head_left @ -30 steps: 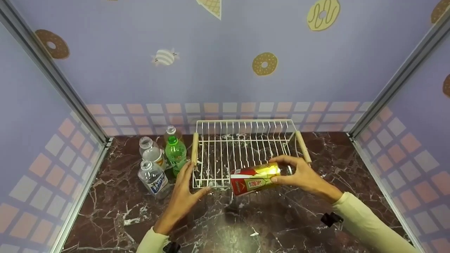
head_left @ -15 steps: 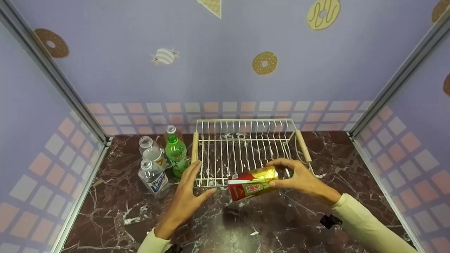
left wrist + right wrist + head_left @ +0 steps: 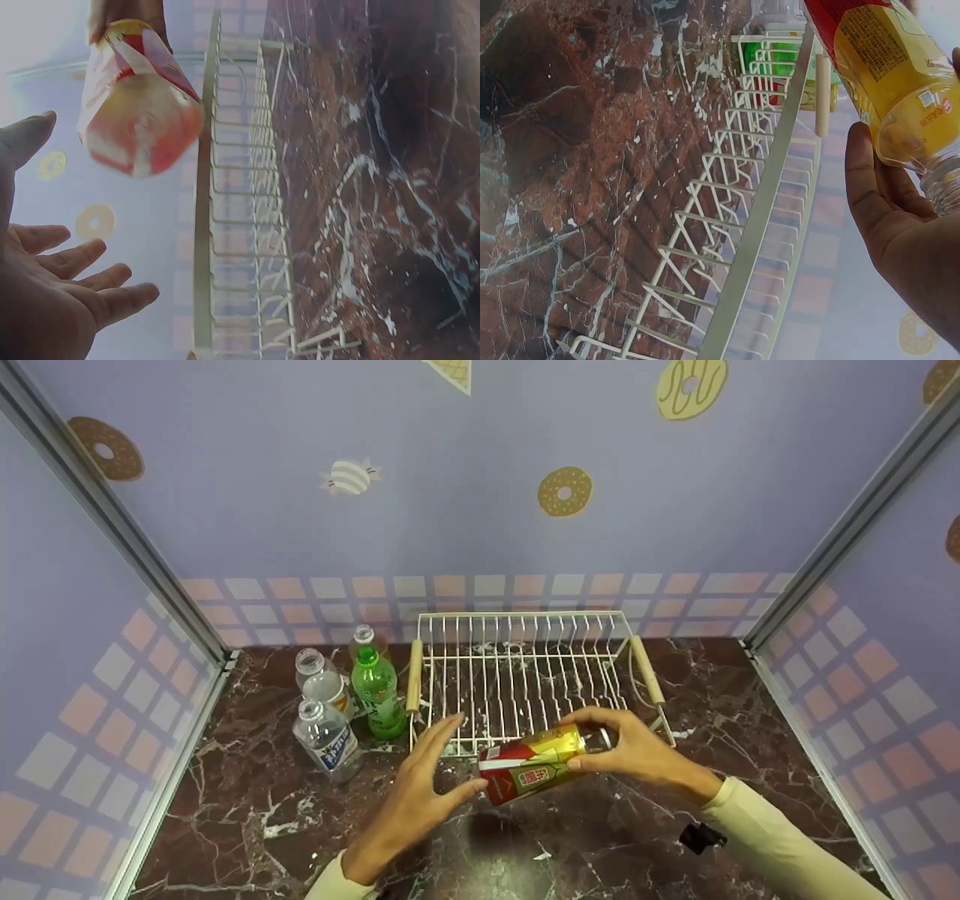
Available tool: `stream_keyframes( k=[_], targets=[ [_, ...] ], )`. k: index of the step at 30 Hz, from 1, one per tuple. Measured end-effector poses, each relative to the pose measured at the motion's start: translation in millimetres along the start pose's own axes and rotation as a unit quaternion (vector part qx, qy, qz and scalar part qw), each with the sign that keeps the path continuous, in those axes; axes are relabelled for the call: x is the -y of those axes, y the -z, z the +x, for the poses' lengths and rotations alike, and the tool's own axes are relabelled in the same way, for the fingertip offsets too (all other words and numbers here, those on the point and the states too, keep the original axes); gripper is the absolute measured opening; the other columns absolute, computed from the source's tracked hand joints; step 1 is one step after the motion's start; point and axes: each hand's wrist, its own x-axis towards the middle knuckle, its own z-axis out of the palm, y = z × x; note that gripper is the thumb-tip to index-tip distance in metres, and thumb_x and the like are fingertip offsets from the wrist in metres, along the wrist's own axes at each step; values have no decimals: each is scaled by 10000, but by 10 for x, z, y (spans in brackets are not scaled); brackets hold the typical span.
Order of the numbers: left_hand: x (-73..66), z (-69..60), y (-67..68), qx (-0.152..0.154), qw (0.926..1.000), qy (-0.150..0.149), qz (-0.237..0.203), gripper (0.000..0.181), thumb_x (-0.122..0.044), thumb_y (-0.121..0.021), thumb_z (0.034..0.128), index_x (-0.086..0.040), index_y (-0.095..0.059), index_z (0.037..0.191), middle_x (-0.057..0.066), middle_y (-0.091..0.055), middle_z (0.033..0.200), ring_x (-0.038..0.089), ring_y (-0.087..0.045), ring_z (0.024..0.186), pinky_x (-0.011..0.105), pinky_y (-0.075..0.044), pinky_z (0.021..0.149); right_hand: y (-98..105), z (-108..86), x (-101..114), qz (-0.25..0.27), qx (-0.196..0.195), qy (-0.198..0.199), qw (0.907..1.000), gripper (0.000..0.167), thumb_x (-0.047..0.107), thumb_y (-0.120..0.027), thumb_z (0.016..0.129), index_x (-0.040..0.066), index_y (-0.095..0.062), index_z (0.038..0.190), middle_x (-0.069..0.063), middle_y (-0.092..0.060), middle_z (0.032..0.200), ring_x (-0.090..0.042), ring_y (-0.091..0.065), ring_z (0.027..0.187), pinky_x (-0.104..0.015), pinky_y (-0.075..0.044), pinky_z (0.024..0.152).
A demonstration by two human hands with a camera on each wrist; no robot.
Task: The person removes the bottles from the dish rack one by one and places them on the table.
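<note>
A bottle with a red and yellow label (image 3: 529, 765) is held on its side in the air, in front of the rack. My right hand (image 3: 637, 750) grips it near the neck, thumb on the near side and fingers over the far side; the open neck shows in the right wrist view (image 3: 941, 180). My left hand (image 3: 420, 802) is spread with straight fingers close to the bottle's base. A gap shows between the left hand and that base (image 3: 142, 124) in the left wrist view. Behind both hands stands a white wire dish rack (image 3: 525, 658) with wooden handles.
Left of the rack stand a green bottle (image 3: 379, 690) and several clear bottles, one with a blue and white label (image 3: 334, 746). The dark marble counter (image 3: 525, 855) meets a patterned wall (image 3: 465, 510) behind the rack. Side panels rise at left and right.
My left hand has moved right and toward me, off the rack's left side to near the bottle's base. The bottle in my right hand has shifted slightly left and toward me.
</note>
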Motion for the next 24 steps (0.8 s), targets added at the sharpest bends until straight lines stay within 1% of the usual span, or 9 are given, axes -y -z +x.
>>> stream_keyframes(
  k=[3,5,6,9,13,16,19,24],
  targets=[
    [-67,-8,-22,218,9997,-35,-46,919,-426,-821,961,-95,-388,1702,87,-377,1760,376,-374,1604,622,-312,1294,-43,-8,13,-35,42,-20,10000,535,148,-887,911,29,-695,1396,-137,-730,1272,-316,-689,1111,-395,-668,909],
    [-95,-10,-41,369,9993,-65,-51,916,-454,-805,966,-121,-385,1709,60,-373,1762,361,-366,1609,612,-312,1296,-77,-14,14,-57,85,-93,9999,538,163,-896,907,43,-700,1394,-115,-731,1272,-302,-680,1129,-419,-660,932],
    [-102,-11,-52,459,9989,-64,-73,917,-463,-800,968,-137,-379,1714,53,-368,1764,366,-359,1612,624,-312,1292,-95,-16,16,-92,113,-125,9998,539,174,-901,906,51,-703,1392,-100,-732,1271,-302,-674,1137,-430,-654,947],
    [-116,-4,-95,711,9973,-131,-131,907,-463,-800,972,-120,-392,1706,92,-395,1749,387,-383,1596,665,-334,1272,-137,-16,21,-236,205,-96,9995,552,200,-908,906,53,-701,1396,-74,-739,1258,-276,-676,1131,-435,-642,964],
    [-120,5,-155,973,9947,-289,-138,887,-410,-833,971,-88,-419,1688,157,-434,1713,393,-446,1548,668,-418,1230,-181,-11,46,-458,328,128,9983,565,223,-917,900,53,-703,1394,-66,-758,1240,-213,-706,1071,-393,-650,930],
    [-118,8,-192,1088,9934,-351,-102,875,-406,-845,969,-87,-440,1677,167,-445,1701,389,-470,1523,662,-462,1202,-211,-8,68,-615,408,292,9968,578,250,-928,892,61,-705,1391,-71,-766,1245,-181,-714,1046,-360,-655,898],
    [-116,4,-215,1180,9925,-317,-97,869,-418,-841,970,-87,-449,1671,152,-440,1708,383,-462,1528,669,-465,1195,-243,0,85,-803,459,495,9945,593,276,-937,888,57,-705,1387,-79,-772,1258,-187,-720,1038,-360,-655,893],
    [-104,4,-239,1353,9904,-256,-131,854,-402,-841,968,-81,-459,1661,129,-444,1705,350,-469,1524,613,-501,1184,-296,10,113,-1094,488,756,9899,606,281,-955,874,73,-705,1385,-79,-771,1276,-212,-725,1053,-368,-663,891]
  ],
)
